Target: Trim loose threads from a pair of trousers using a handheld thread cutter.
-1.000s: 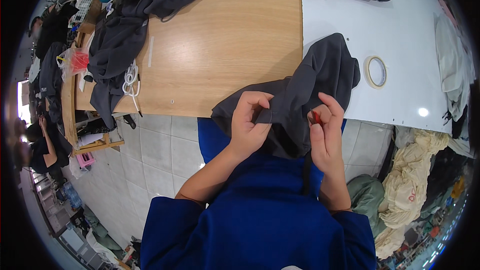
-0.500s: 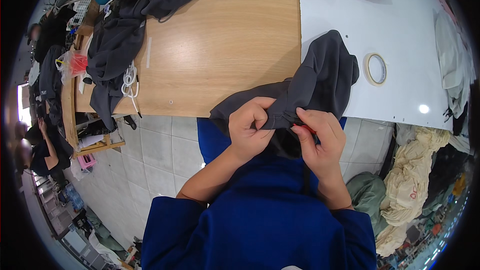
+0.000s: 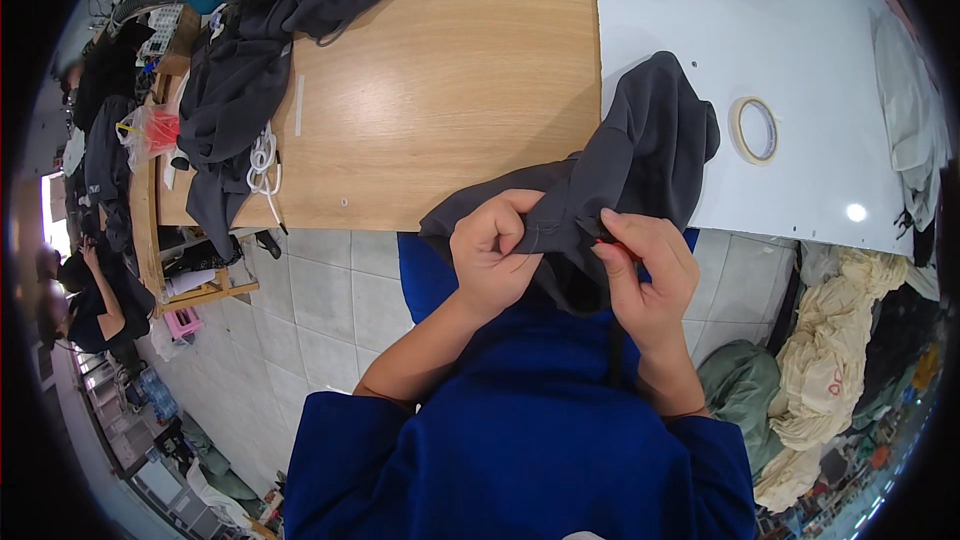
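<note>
A dark grey cloth garment (image 3: 640, 155) hangs off the near edge of the desk (image 3: 450, 80), half pale wood and half white, and the step in hand looks like working a seam. The left hand (image 3: 492, 252) has its grip clamped on a fold, the right hand (image 3: 645, 275) pinching the cloth beside something small and red. Nearby lie a heap of dark clothes (image 3: 240, 90) and a roll of tape (image 3: 755, 130), neither in the way.

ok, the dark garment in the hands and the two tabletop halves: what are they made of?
Dark grey garment: soft matte knit or fleece by the look; it drapes and folds, with a stitched seam between the left hand and right hand. Left tabletop: wood or wood-look laminate, visible grain, low sheen. Right tabletop: smooth white surface, likely laminate; it shows a glare spot.
</note>
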`<state>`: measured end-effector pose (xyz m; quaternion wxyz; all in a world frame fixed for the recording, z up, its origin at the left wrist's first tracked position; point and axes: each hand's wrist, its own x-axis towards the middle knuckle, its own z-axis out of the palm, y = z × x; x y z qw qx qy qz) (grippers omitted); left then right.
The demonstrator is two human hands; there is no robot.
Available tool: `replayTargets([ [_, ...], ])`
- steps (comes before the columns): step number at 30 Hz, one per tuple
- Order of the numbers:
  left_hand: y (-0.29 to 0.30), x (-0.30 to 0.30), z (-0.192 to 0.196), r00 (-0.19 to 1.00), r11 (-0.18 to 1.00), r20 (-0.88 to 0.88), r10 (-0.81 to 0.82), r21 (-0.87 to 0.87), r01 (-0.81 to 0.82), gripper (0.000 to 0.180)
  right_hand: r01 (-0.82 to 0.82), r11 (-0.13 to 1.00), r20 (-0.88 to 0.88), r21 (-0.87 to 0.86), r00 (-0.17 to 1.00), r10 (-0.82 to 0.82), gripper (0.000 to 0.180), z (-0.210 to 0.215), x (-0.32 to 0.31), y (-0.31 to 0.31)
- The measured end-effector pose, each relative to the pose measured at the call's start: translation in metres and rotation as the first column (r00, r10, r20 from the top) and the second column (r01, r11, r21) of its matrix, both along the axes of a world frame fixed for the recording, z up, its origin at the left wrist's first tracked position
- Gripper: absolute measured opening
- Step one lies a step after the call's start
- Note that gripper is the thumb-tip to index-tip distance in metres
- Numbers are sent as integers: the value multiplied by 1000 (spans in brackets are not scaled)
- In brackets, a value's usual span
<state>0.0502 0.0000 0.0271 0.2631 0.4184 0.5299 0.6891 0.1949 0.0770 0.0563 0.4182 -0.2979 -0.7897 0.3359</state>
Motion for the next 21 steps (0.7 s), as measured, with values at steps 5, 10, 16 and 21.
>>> replayTargets([
  [5, 0, 1, -1, 1000, 1000, -13, -1, -1, 1, 38, -7, 1000, 45, 11, 999, 6, 28, 1, 1, -1],
  [10, 0, 2, -1, 999, 1000, -37, 0, 2, 0, 37, 1, 1000, 70, 30, 998, -3, 28, 2, 1, -1],
  [16, 0, 3, 0, 999, 1000, -40, 9, 1, -9, 37, 26, 999, 42, -20, 999, -26, 30, 0, 0, -3],
  [21, 0, 1, 0, 998, 1000, -63, 20, 2, -20, 38, 2, 999, 38, -48, 999, 0, 30, 3, 2, -3],
])
